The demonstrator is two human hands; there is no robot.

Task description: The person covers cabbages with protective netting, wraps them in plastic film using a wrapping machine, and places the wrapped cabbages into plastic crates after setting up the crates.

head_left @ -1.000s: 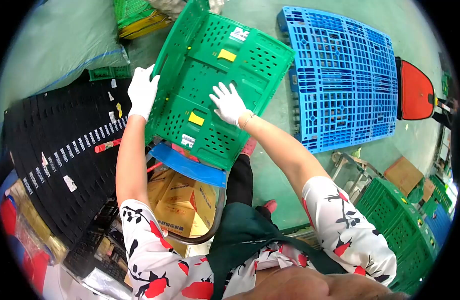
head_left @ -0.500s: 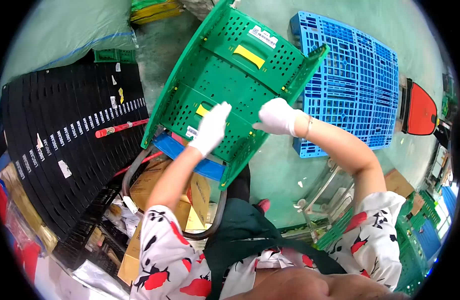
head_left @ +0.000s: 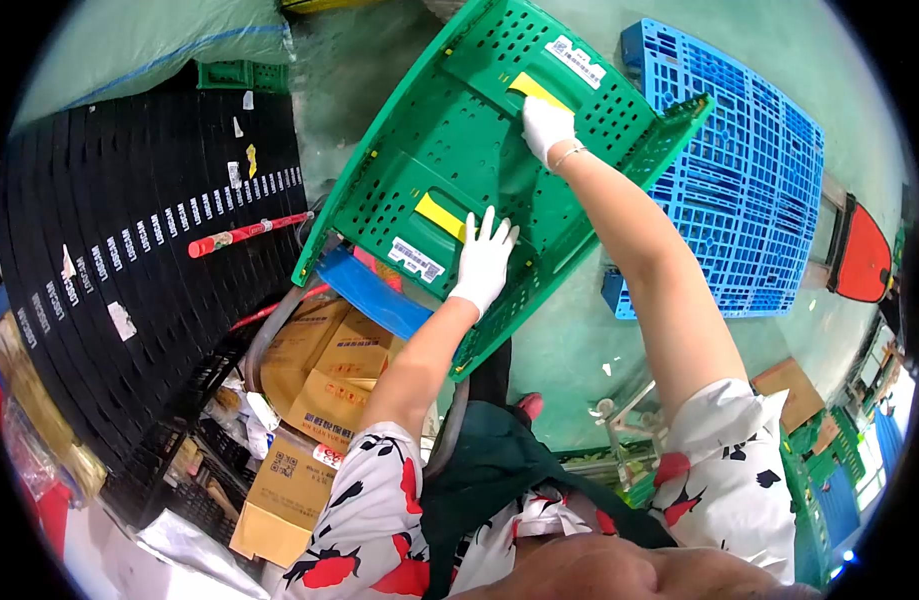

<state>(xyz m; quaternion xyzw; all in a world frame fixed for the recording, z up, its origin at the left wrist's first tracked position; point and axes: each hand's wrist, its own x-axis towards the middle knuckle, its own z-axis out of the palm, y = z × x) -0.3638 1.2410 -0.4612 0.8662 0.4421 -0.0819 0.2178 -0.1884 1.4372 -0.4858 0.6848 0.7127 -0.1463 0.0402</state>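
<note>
A green plastic crate [head_left: 444,130] with perforated ends, yellow handle strips and white barcode labels is tilted in front of me. My left hand [head_left: 486,262], in a white glove, lies against its near end panel with fingers spread, beside the near yellow strip [head_left: 440,215]. At the far end panel, my gloved right hand [head_left: 546,128] has its fingers together at the other yellow strip [head_left: 539,93]. Part of those fingers is hard to make out. Below the crate's near edge a blue panel [head_left: 374,292] shows.
Black stacked slats marked LOSCAM [head_left: 129,220] stand at left, with a red tube [head_left: 249,235] across them. Cardboard boxes [head_left: 324,405] sit below the crate in a grey-rimmed cart. A blue pallet [head_left: 739,170] lies at right, near a red panel [head_left: 862,252].
My right hand has moved forward to the far yellow strip. My left hand has shifted right and spread its fingers. The crate appears farther right and its view has tilted.
</note>
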